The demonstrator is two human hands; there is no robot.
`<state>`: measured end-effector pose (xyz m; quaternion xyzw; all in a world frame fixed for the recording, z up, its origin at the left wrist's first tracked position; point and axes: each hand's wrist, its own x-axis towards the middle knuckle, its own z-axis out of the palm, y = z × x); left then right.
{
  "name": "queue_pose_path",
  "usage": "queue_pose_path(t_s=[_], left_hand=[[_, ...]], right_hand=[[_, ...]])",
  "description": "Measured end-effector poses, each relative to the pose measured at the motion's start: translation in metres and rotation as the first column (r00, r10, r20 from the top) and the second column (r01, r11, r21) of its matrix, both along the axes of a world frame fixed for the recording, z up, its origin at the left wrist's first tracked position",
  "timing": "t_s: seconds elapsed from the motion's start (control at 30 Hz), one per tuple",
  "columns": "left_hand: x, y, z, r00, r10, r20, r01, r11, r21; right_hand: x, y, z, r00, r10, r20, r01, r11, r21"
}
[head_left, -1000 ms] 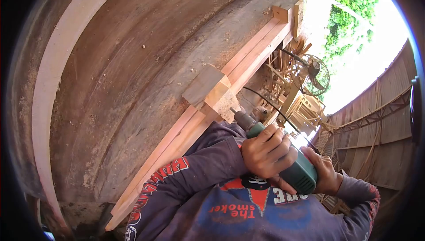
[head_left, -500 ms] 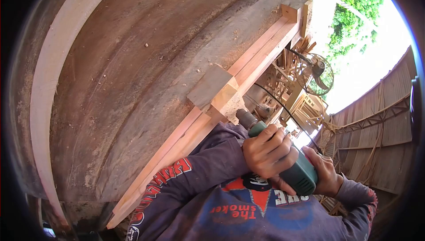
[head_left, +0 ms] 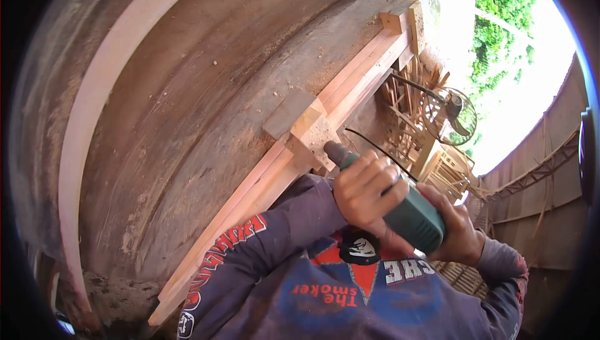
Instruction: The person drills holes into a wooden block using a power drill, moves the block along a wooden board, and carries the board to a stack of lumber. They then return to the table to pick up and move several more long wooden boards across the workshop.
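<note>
A green power drill (head_left: pixel 415 218) with a dark chuck is in both my hands. My left hand (head_left: pixel 370 190) wraps round its body just behind the chuck. On the rear part, my right hand (head_left: pixel 455 224) grips the drill from the other side, its fingers partly hidden. The chuck points up and left, its front end right at the face of a pale wooden block (head_left: pixel 314 132). That block sits across long, light wooden strips (head_left: pixel 250 187) running along the edge of a broad brown wooden slab (head_left: pixel 200 109). A bit, if there is one, is hidden.
Another block joint (head_left: pixel 400 20) stands at the far end of the strips. A curved pale board (head_left: pixel 84 112) crosses the slab's left side. Behind the drill are a caged fan (head_left: pixel 455 115), stacked wooden pieces (head_left: pixel 447 168) and a black cord (head_left: pixel 378 146).
The drill and both hands have shifted slightly left and up, bringing the chuck against the block's face. The view has tilted a little.
</note>
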<state>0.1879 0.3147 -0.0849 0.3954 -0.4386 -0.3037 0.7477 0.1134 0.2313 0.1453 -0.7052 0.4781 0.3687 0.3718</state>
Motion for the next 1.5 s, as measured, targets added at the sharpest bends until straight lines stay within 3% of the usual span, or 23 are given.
queue_pose_path(t_s=[0.07,0.2,0.23,0.27,0.33,0.4,0.47,0.6,0.73,0.77,0.8,0.87,0.9,0.93,1.0,1.03,1.07,1.13,1.2,1.3,1.37,1.43,1.5], left_hand=[[-0.002,-0.005,0.002,0.998,0.064,0.011,-0.064,0.997,-0.040],[-0.006,0.016,-0.012,0.976,-0.003,0.218,0.017,0.998,-0.063],[-0.002,0.028,-0.010,0.951,0.074,0.300,-0.105,0.991,0.087],[0.000,0.040,-0.010,0.914,0.141,0.381,-0.238,0.946,0.220],[0.005,0.079,-0.031,0.785,0.175,0.594,-0.392,0.883,0.257],[0.010,0.124,-0.056,0.537,-0.101,0.838,-0.600,0.652,0.463],[0.016,0.141,-0.080,0.493,-0.223,0.841,-0.583,0.633,0.509],[0.017,0.132,-0.076,0.473,-0.191,0.860,-0.665,0.562,0.491],[0.014,0.136,-0.085,0.441,-0.102,0.892,-0.669,0.625,0.402],[0.014,0.135,-0.085,0.436,-0.096,0.895,-0.664,0.637,0.392],[0.015,0.133,-0.084,0.431,-0.101,0.897,-0.669,0.631,0.392],[0.015,0.132,-0.080,0.409,-0.095,0.908,-0.665,0.650,0.368],[0.014,0.132,-0.079,0.420,-0.120,0.899,-0.662,0.638,0.394],[0.016,0.132,-0.079,0.395,-0.122,0.911,-0.669,0.641,0.376],[0.014,0.131,-0.082,0.393,-0.111,0.913,-0.686,0.625,0.372],[0.012,0.130,-0.082,0.396,-0.154,0.905,-0.699,0.588,0.407],[0.011,0.129,-0.082,0.403,-0.197,0.894,-0.708,0.552,0.441],[0.009,0.128,-0.078,0.406,-0.239,0.882,-0.713,0.521,0.469],[0.009,0.128,-0.078,0.382,-0.312,0.870,-0.719,0.490,0.492],[0.009,0.125,-0.075,0.344,-0.423,0.838,-0.752,0.411,0.516],[0.003,0.119,-0.069,0.322,-0.476,0.819,-0.781,0.355,0.513],[0.002,0.113,-0.062,0.415,-0.584,0.698,-0.762,0.196,0.617],[0.000,0.109,-0.050,0.443,-0.618,0.649,-0.761,0.123,0.637]], right_hand=[[-0.009,0.005,0.003,0.998,-0.051,-0.029,0.051,0.999,0.005],[-0.025,0.012,-0.003,0.974,0.138,0.179,-0.109,0.981,-0.163],[-0.018,0.012,0.003,0.993,0.036,0.115,-0.024,0.994,-0.103],[-0.016,0.010,0.005,0.987,0.069,0.148,-0.049,0.990,-0.133],[-0.016,0.006,0.010,0.972,0.131,0.197,-0.118,0.990,-0.073],[-0.015,0.003,0.014,0.969,0.134,0.209,-0.126,0.991,-0.050],[-0.026,-0.001,0.006,0.941,0.235,0.244,-0.226,0.972,-0.064],[-0.028,-0.002,0.012,0.894,0.328,0.305,-0.316,0.945,-0.088],[-0.027,-0.006,0.034,0.861,0.395,0.321,-0.375,0.919,-0.125],[-0.025,-0.009,0.048,0.893,0.377,0.247,-0.367,0.926,-0.089],[-0.029,-0.016,0.067,0.831,0.420,0.366,-0.403,0.907,-0.126],[-0.030,-0.022,0.136,0.891,0.367,0.268,-0.334,0.929,-0.161],[-0.042,-0.027,0.158,0.893,0.268,0.360,-0.236,0.963,-0.132],[-0.050,-0.025,0.182,0.935,0.141,0.325,-0.087,0.981,-0.176],[-0.089,-0.038,0.195,0.869,-0.012,0.495,0.147,0.961,-0.234],[-0.110,-0.056,0.192,0.861,0.042,0.507,0.151,0.930,-0.334],[-0.138,-0.083,0.188,0.834,0.009,0.552,0.169,0.948,-0.271],[-0.200,-0.132,0.148,0.653,-0.185,0.734,0.407,0.903,-0.135],[-0.248,-0.182,0.103,0.613,-0.290,0.735,0.407,0.913,0.021],[-0.338,-0.246,-0.018,0.231,-0.641,0.731,0.619,0.677,0.398],[-0.387,-0.286,-0.109,-0.047,-0.752,0.658,0.602,0.504,0.619],[-0.423,-0.314,-0.198,-0.277,-0.765,0.581,0.544,0.374,0.751],[-0.440,-0.334,-0.267,-0.452,-0.767,0.455,0.456,0.239,0.857]])
